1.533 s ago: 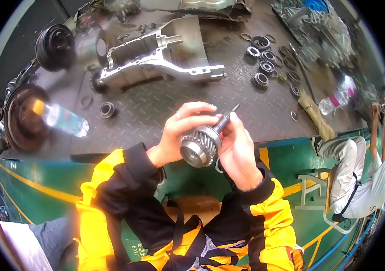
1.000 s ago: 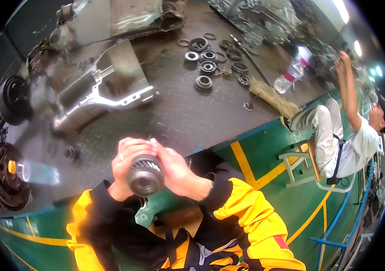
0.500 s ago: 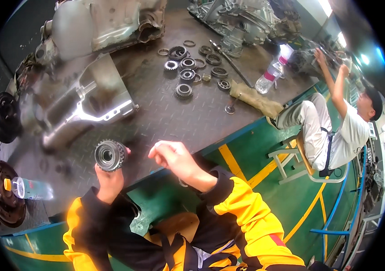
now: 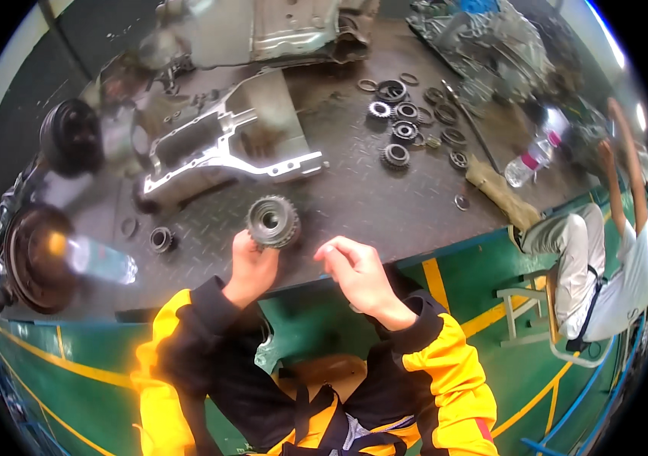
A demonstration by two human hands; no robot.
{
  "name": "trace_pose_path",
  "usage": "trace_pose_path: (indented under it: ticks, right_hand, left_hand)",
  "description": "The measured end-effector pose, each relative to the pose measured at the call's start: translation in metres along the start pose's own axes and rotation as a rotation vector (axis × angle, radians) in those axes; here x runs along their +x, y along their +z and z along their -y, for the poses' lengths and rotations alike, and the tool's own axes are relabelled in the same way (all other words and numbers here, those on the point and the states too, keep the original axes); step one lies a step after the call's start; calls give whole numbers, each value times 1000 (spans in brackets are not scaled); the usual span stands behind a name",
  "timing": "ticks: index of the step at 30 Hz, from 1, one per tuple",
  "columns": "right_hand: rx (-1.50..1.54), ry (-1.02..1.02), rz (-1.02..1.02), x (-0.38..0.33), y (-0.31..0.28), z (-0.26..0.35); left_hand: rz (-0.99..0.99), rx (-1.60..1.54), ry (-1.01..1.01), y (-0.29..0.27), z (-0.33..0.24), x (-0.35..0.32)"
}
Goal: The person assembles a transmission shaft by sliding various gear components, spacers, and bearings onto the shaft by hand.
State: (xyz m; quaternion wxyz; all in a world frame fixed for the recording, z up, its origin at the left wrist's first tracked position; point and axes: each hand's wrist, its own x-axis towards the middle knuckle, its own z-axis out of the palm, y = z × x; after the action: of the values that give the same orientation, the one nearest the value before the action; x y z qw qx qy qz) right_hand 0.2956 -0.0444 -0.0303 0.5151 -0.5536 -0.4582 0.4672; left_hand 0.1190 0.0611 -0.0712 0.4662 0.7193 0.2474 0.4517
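My left hand [image 4: 252, 267] is wrapped round the lower part of a dark steel gear assembly [image 4: 273, 221], holding it above the table's near edge. Its toothed rim and round centre hole face up. To its right, apart from the gear, is my right hand [image 4: 358, 275], its fingers curled in and the thumb close to them. Whatever it may hold is hidden. Beyond both hands lies a silver metal housing [image 4: 221, 156] with open cavities. A small ring gear [image 4: 161, 239] rests left of my left hand.
Several loose gears and rings [image 4: 396, 156] sit farther back, near a long shaft [image 4: 472, 125] and a rag-like tan bundle [image 4: 503, 196]. Bottles [image 4: 533, 159] [image 4: 103, 258] stand or lie at both sides. Rusty drums [image 4: 39, 262] line the left. A seated person [image 4: 571, 258] is at right.
The view has swung left, so the table and its parts sit farther right in the picture. My left hand keeps the gear assembly; my right hand stays curled beside it.
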Motion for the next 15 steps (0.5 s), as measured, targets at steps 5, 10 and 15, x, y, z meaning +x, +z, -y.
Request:
trace_pose_path:
  ticks: [5,10,15]
  right_hand:
    - [-29,10,1,-3,1,-1]
    - [-80,-91,5,-1,4,-7]
    - [-93,-120,31,0,2,-12]
  left_hand:
    - [24,-42,-26,1,-2,-1]
    - [-11,-26,-32,-5,6,-9]
    - [-28,37,-24,-9,6,-10]
